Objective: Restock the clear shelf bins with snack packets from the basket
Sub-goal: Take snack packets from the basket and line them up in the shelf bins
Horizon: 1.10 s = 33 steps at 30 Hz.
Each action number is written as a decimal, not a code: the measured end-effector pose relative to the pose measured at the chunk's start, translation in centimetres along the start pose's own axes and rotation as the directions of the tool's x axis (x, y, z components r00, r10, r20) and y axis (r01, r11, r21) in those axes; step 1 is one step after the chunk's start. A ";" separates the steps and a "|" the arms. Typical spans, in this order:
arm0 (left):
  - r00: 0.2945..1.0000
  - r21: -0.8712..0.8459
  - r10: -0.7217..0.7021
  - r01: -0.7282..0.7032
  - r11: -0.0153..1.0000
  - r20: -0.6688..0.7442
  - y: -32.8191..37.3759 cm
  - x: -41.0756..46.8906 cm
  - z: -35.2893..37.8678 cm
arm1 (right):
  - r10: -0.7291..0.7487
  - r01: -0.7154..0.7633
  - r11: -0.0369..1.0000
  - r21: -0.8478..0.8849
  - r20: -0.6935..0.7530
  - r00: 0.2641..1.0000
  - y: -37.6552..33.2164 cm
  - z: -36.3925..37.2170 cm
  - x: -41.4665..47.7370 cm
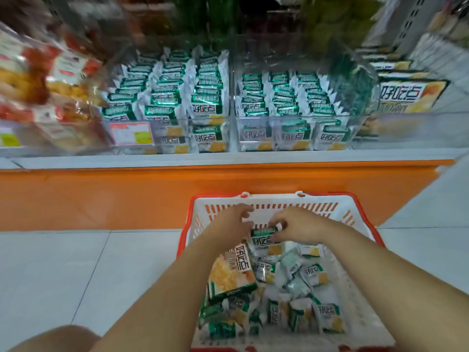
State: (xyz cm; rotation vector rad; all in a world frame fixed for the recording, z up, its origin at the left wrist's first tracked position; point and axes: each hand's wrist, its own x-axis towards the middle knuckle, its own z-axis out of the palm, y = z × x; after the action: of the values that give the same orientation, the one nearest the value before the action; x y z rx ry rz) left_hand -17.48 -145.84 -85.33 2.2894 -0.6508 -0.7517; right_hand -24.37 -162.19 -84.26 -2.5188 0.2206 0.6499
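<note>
A white plastic basket (284,203) with a red rim stands on the floor below me, holding several green-and-white snack packets (314,273) and a larger orange box (232,270). My right hand (297,226) pinches the top of one small packet (265,240) over the basket. My left hand (232,222) touches the left side of that same packet with fingers spread. Two clear shelf bins, a left bin (177,118) and a right bin (291,123), sit on the shelf above, packed with rows of the same packets.
An orange shelf base (101,194) runs across in front of the basket. Red and yellow bagged snacks (50,80) fill the shelf at left, yellow boxes (406,95) at right. A price tag (132,133) hangs on the left bin. White floor tiles (63,275) surround the basket.
</note>
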 end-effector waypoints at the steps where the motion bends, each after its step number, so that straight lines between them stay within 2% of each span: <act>1: 0.999 -0.015 0.040 -0.040 0.999 -0.021 1.3 -0.7 -1.1 | -0.027 0.026 0.999 -0.036 -0.027 0.999 -1.1 -1.3 -1.0; 4: 0.985 -0.055 0.171 -0.171 0.984 -0.013 4.3 -3.5 -4.4 | -0.103 0.090 0.984 -0.154 -0.078 0.992 -4.4 -5.0 -4.0; 6: 0.975 0.018 0.223 -0.223 0.975 0.010 5.7 -5.5 -6.3 | -0.155 0.132 0.974 -0.186 -0.117 0.981 -6.2 -6.9 -5.7; 8: 0.969 0.114 0.246 -0.241 0.964 -0.032 6.5 -6.8 -7.8 | -0.193 0.162 0.970 -0.180 -0.165 0.967 -7.6 -8.2 -6.9; 11: 0.941 0.167 0.295 -0.268 0.949 -0.167 6.9 -8.1 -9.8 | -0.231 0.210 0.972 -0.104 -0.269 0.935 -9.0 -8.7 -7.5; 13: 0.926 0.224 0.327 -0.285 0.932 -0.186 7.0 -8.6 -11.0 | -0.257 0.253 0.966 -0.058 -0.340 0.905 -9.8 -8.6 -7.3; 21: 0.903 0.398 0.365 -0.255 0.881 -0.229 6.9 -7.8 -14.1 | -0.328 0.374 0.928 -0.005 -0.493 0.806 -11.1 -8.1 -5.2; 25: 0.846 0.418 0.379 -0.212 0.884 -0.374 7.2 -6.0 -16.8 | -0.304 0.427 0.903 0.058 -0.615 0.728 -10.6 -9.2 -4.4; 28: 0.812 0.392 0.357 -0.175 0.903 -0.462 7.8 -4.1 -18.7 | -0.262 0.411 0.908 0.084 -0.651 0.712 -9.7 -9.9 -3.8; 33: 0.811 0.393 0.334 -0.141 0.909 -0.481 8.5 -1.4 -20.0 | -0.239 0.401 0.910 0.101 -0.664 0.708 -8.8 -10.4 -3.2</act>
State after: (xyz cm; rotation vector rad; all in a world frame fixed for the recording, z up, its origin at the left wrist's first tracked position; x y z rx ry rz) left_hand -7.55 -142.55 -66.25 2.4939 -0.8212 0.1613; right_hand -20.52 -160.15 -70.95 -2.3588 0.0770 -0.3895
